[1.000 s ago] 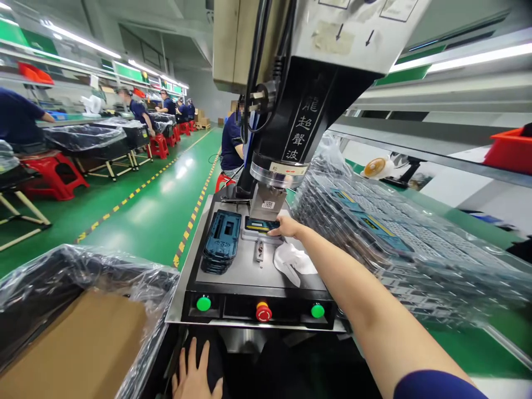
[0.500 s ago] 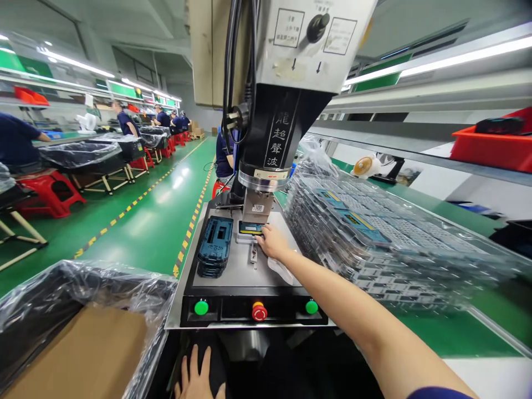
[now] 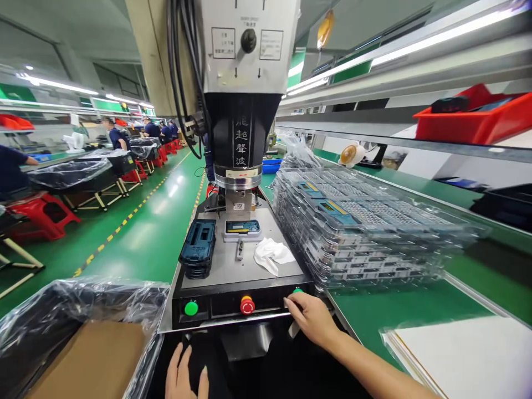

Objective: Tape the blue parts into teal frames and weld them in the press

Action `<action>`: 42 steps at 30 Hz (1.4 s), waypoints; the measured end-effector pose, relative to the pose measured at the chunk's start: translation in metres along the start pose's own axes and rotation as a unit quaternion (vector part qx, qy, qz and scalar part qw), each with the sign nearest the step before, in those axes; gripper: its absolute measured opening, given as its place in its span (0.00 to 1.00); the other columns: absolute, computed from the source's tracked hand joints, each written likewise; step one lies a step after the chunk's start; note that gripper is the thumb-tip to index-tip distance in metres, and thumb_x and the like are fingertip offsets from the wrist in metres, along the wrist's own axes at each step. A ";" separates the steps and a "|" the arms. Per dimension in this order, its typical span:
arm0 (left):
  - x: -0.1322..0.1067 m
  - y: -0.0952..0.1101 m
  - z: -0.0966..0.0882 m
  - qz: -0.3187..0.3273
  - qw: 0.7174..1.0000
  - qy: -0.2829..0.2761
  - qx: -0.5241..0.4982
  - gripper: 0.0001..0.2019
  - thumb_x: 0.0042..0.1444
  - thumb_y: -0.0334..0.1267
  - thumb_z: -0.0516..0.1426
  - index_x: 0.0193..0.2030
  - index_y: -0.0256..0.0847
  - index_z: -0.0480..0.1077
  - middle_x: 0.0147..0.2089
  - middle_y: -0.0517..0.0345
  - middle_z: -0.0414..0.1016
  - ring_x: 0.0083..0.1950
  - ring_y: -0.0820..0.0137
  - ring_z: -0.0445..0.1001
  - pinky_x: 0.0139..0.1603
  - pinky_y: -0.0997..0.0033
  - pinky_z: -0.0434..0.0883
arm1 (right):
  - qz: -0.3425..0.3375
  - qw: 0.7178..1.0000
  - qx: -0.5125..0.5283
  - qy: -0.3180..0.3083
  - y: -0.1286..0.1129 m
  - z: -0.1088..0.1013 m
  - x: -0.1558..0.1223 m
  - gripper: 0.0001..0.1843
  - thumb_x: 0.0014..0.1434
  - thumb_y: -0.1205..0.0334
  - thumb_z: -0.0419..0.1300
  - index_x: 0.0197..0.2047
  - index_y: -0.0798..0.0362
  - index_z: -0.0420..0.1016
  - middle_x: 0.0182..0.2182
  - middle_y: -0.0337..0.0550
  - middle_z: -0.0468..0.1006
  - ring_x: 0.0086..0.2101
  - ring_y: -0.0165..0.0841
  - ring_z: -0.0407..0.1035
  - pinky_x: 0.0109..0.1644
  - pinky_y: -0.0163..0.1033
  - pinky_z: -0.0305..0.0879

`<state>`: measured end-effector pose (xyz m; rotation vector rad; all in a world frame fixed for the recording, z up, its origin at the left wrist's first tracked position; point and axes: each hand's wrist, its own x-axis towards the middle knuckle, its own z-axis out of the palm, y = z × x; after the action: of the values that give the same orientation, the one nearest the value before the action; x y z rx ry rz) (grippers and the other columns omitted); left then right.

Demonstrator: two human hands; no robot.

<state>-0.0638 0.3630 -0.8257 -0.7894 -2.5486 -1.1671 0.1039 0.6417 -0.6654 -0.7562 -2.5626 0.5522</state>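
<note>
My right hand [image 3: 313,318] is at the front right corner of the press base, its fingers loosely bent over the right green button [image 3: 297,290] and partly covering it. Nothing shows in its grasp. Below the panel's left part, over my dark-clothed lap, my left hand [image 3: 183,377] has its fingers spread and holds nothing. A dark teal plastic casing [image 3: 248,225] with a yellow strip lies in the pale fixture [image 3: 233,239] under the press horn [image 3: 238,204]. To its left sits a stack of similar casings [image 3: 199,244]. A crumpled white cloth [image 3: 272,254] lies right of the fixture.
The front panel carries a left green button [image 3: 191,308] and a red emergency stop [image 3: 247,305]. A plastic-lined bin [image 3: 155,332] with cardboard stands at left. Clear trays [image 3: 332,244] are stacked on the right bench. A red bin [image 3: 469,123] rests on the shelf. Co-workers sit across the aisle.
My right hand has left the casing in the fixture and come back to the right green button. My left hand has shifted slightly left and down. The view has turned a little right.
</note>
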 end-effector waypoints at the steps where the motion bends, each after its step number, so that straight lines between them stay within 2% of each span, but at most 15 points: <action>1: 0.009 0.010 -0.007 0.017 1.000 0.019 -0.001 0.25 0.57 0.46 0.51 0.60 0.39 0.61 0.66 0.44 0.56 0.65 0.54 0.60 0.64 0.49 0.63 | 0.025 1.000 0.008 0.014 0.008 0.001 -0.003 0.21 0.65 0.51 0.47 0.29 0.51 0.73 0.25 0.40 0.74 0.28 0.32 0.68 0.34 0.36 0.61; 4: 0.039 0.039 -0.022 0.075 0.996 0.036 0.014 0.29 0.58 0.45 0.52 0.65 0.40 0.55 0.70 0.44 0.48 0.67 0.52 0.55 0.64 0.47 0.62 | 0.050 0.997 0.030 0.049 0.024 0.004 -0.005 0.23 0.66 0.49 0.45 0.28 0.51 0.72 0.24 0.41 0.73 0.28 0.33 0.68 0.34 0.36 0.61; 7: 0.058 0.055 -0.022 0.136 0.989 0.028 0.050 0.34 0.59 0.44 0.51 0.70 0.42 0.44 0.72 0.45 0.44 0.70 0.50 0.49 0.65 0.44 0.59 | 0.045 0.996 0.033 0.067 0.028 0.009 -0.005 0.24 0.66 0.49 0.44 0.25 0.51 0.69 0.23 0.40 0.71 0.26 0.32 0.66 0.33 0.36 0.60; 11: 0.062 0.055 -0.008 0.159 0.979 -0.013 0.125 0.35 0.61 0.42 0.45 0.71 0.41 0.31 0.73 0.46 0.37 0.72 0.51 0.42 0.67 0.46 0.54 | 0.042 0.997 0.012 0.056 0.030 0.012 -0.005 0.21 0.67 0.51 0.43 0.28 0.51 0.68 0.25 0.41 0.72 0.27 0.32 0.66 0.33 0.36 0.59; 16: 0.058 0.053 -0.003 0.145 0.973 -0.034 0.175 0.36 0.62 0.41 0.43 0.71 0.39 0.26 0.74 0.46 0.32 0.72 0.51 0.39 0.68 0.47 0.50 | 0.058 0.997 -0.020 0.040 0.031 0.012 -0.006 0.20 0.67 0.54 0.43 0.27 0.50 0.64 0.26 0.40 0.72 0.26 0.31 0.65 0.31 0.36 0.56; 22: 0.056 0.057 -0.010 0.156 0.973 -0.036 0.169 0.35 0.63 0.42 0.42 0.71 0.39 0.28 0.74 0.46 0.31 0.73 0.53 0.39 0.68 0.49 0.52 | 0.060 0.998 0.002 0.027 0.032 0.009 -0.007 0.19 0.66 0.54 0.44 0.25 0.50 0.63 0.25 0.39 0.70 0.26 0.30 0.64 0.31 0.36 0.55; 26: 0.058 0.056 -0.015 0.153 0.968 -0.066 0.189 0.33 0.63 0.43 0.42 0.71 0.38 0.31 0.74 0.46 0.31 0.72 0.53 0.40 0.66 0.49 0.55 | 0.083 0.996 -0.006 0.014 0.031 0.009 -0.006 0.18 0.66 0.54 0.44 0.27 0.50 0.63 0.26 0.39 0.71 0.26 0.31 0.64 0.31 0.36 0.54; 29: 0.060 0.058 -0.019 0.141 0.970 -0.084 0.180 0.32 0.63 0.44 0.43 0.71 0.36 0.37 0.74 0.46 0.33 0.73 0.55 0.40 0.66 0.51 0.57 | 0.080 0.997 0.002 0.016 0.030 0.009 -0.006 0.18 0.66 0.54 0.44 0.27 0.50 0.63 0.26 0.39 0.70 0.27 0.31 0.64 0.31 0.36 0.55; 32: 0.056 0.058 -0.022 0.116 0.982 -0.070 0.129 0.30 0.62 0.46 0.43 0.68 0.33 0.48 0.72 0.45 0.43 0.72 0.59 0.45 0.68 0.56 0.56 | 0.070 0.997 0.028 0.022 0.030 0.008 -0.006 0.19 0.65 0.54 0.45 0.25 0.51 0.64 0.25 0.39 0.70 0.26 0.31 0.64 0.32 0.36 0.55; 35: 0.043 0.042 -0.017 0.086 0.992 -0.044 0.076 0.25 0.61 0.47 0.43 0.58 0.33 0.61 0.63 0.41 0.61 0.66 0.62 0.58 0.68 0.60 0.57 | 0.057 0.996 0.057 0.033 0.028 0.006 -0.008 0.20 0.65 0.53 0.46 0.24 0.51 0.65 0.24 0.38 0.70 0.26 0.31 0.63 0.32 0.35 0.56; 36: 0.037 0.033 -0.012 0.083 0.993 -0.054 0.068 0.23 0.61 0.47 0.43 0.54 0.34 0.65 0.59 0.41 0.66 0.63 0.62 0.62 0.67 0.61 0.59 | 0.050 0.996 0.064 0.038 0.028 0.005 -0.008 0.20 0.65 0.53 0.46 0.24 0.51 0.65 0.23 0.38 0.69 0.25 0.30 0.63 0.32 0.35 0.56; 38: 0.026 0.012 0.000 0.091 0.985 -0.126 0.075 0.23 0.61 0.46 0.43 0.51 0.34 0.68 0.54 0.41 0.70 0.59 0.61 0.66 0.65 0.62 0.61 | 0.036 0.995 0.076 0.048 0.026 0.005 -0.009 0.21 0.65 0.53 0.46 0.24 0.51 0.66 0.23 0.38 0.70 0.25 0.30 0.63 0.31 0.35 0.57; 40: 0.014 -0.005 0.013 0.074 0.962 -0.227 0.129 0.24 0.59 0.44 0.45 0.55 0.32 0.68 0.58 0.40 0.67 0.62 0.59 0.63 0.64 0.60 0.62 | 0.024 0.995 0.084 0.056 0.024 0.005 -0.009 0.20 0.65 0.53 0.46 0.24 0.51 0.67 0.23 0.39 0.71 0.26 0.30 0.64 0.31 0.35 0.57; 42: 0.004 -0.012 0.024 0.017 0.934 -0.289 0.211 0.28 0.56 0.42 0.48 0.63 0.32 0.61 0.67 0.40 0.56 0.67 0.53 0.56 0.62 0.53 0.63 | 0.021 0.994 0.088 0.058 0.023 0.005 -0.009 0.20 0.65 0.53 0.47 0.25 0.51 0.68 0.23 0.39 0.71 0.26 0.31 0.65 0.31 0.35 0.58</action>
<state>-0.0733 0.3758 -0.8478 -1.1824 -3.0634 -0.3604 0.1176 0.6531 -0.6831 -0.7578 -2.3605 0.7162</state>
